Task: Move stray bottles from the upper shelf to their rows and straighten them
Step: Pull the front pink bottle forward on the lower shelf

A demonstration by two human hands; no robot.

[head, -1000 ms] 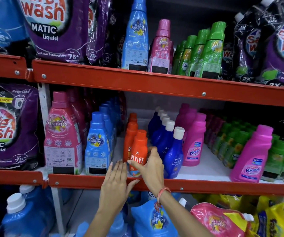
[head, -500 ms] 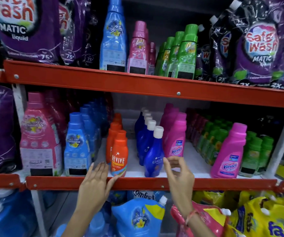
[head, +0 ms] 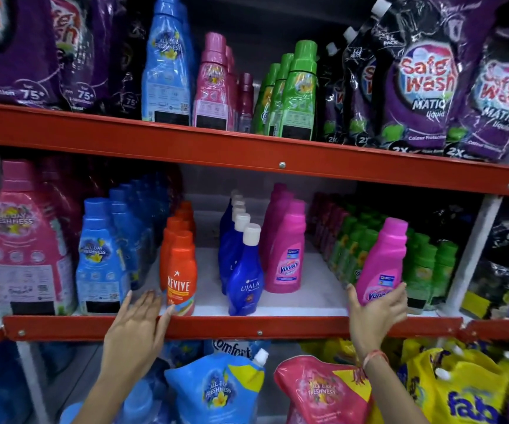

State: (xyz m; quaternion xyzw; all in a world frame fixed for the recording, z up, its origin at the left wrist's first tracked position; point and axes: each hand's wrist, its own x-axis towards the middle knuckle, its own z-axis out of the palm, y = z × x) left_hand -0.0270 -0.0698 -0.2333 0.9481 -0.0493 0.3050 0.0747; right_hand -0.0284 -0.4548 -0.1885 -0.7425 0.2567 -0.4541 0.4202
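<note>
A lone pink Vanish bottle point(head: 383, 260) stands tilted at the front of the middle shelf, in front of the green bottles point(head: 421, 264). My right hand point(head: 375, 313) wraps its base. Further left stands the pink Vanish row point(head: 285, 258), with white shelf between. My left hand point(head: 138, 328) lies flat with spread fingers on the red shelf lip point(head: 247, 327), its fingertips beside the front orange Revive bottle point(head: 181, 270). A row of blue Ujala bottles point(head: 245, 270) stands between the orange and pink rows.
The upper shelf carries a tall blue bottle point(head: 167, 65), pink bottles point(head: 213, 84), green bottles point(head: 296, 90) and purple Safe Wash pouches point(head: 424, 87). Large pink point(head: 23, 240) and blue bottles point(head: 100, 258) fill the middle shelf's left. Refill pouches point(head: 219, 390) crowd the shelf below.
My right hand has left the orange and blue bottles, travelled right along the shelf and closed around the lone pink Vanish bottle. The left hand stays on the shelf lip. The view has shifted right.
</note>
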